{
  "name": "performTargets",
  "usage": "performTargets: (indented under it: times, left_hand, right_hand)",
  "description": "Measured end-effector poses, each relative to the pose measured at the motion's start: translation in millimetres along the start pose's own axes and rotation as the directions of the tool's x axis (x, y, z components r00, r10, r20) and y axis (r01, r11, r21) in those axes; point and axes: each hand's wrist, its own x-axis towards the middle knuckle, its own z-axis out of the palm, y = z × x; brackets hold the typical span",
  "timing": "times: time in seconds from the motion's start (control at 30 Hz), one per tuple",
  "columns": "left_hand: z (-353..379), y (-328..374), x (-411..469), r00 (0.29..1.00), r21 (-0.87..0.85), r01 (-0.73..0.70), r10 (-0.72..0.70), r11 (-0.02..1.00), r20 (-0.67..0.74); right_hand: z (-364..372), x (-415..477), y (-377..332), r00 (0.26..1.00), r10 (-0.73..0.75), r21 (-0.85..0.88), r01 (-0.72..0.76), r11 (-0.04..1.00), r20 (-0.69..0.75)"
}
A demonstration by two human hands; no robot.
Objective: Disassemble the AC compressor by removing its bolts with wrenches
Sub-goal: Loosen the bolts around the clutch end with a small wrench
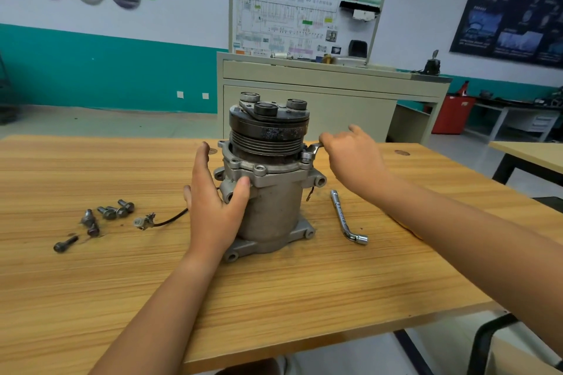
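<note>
The grey AC compressor stands upright on the wooden table, its black pulley on top. My left hand presses flat against the left side of its body, fingers straight and thumb on the front. My right hand grips the handle of a small silver wrench whose head sits on a bolt at the compressor's right flange. Several removed bolts lie loose on the table to the left.
An L-shaped socket wrench lies on the table right of the compressor. A wire with a connector trails left from the body. A beige training bench stands behind the table, and another table is at the right.
</note>
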Motion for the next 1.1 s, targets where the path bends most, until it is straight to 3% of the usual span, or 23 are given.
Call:
performTargets:
  times: [0.07,0.17,0.23,0.47,0.6,0.83,1.1]
  left_hand:
    - [-0.5,-2.2,0.9,1.0,-0.008,-0.002,0.002,1.0,0.02]
    - [0.2,-4.3,3.4,0.998,-0.051,-0.014,0.016,0.999,0.057]
    - [0.5,-3.8,3.8,0.997,-0.081,-0.028,0.033,0.996,0.066]
    - [0.7,-3.6,4.3,0.998,-0.112,-0.02,0.026,0.993,0.055]
    - [0.6,-6.5,4.5,0.999,-0.073,-0.016,0.02,0.997,0.043]
    - [0.9,-4.1,4.6,0.999,0.006,-0.043,0.042,0.999,0.025]
    - [1.2,-4.9,4.4,0.999,0.045,-0.046,0.045,0.998,0.03]
  right_hand:
    - [-3.9,-6.1,6.0,0.998,0.036,0.05,-0.034,0.998,-0.043]
    - [-22.6,-23.4,13.1,0.988,0.122,0.287,-0.091,0.954,-0.092]
    - [-36.2,-38.0,14.8,0.993,0.089,0.321,-0.059,0.945,-0.08]
    - [-64.8,-62.7,14.6,0.994,-0.022,0.123,0.008,0.992,0.111]
    - [-69.2,-61.2,10.1,0.989,-0.046,0.066,0.037,0.997,0.14]
    - [-85.8,-56.3,-6.0,0.975,-0.129,-0.198,0.165,0.966,0.18]
    - [-89.0,-56.6,-10.8,0.962,-0.152,-0.27,0.211,0.939,0.227]
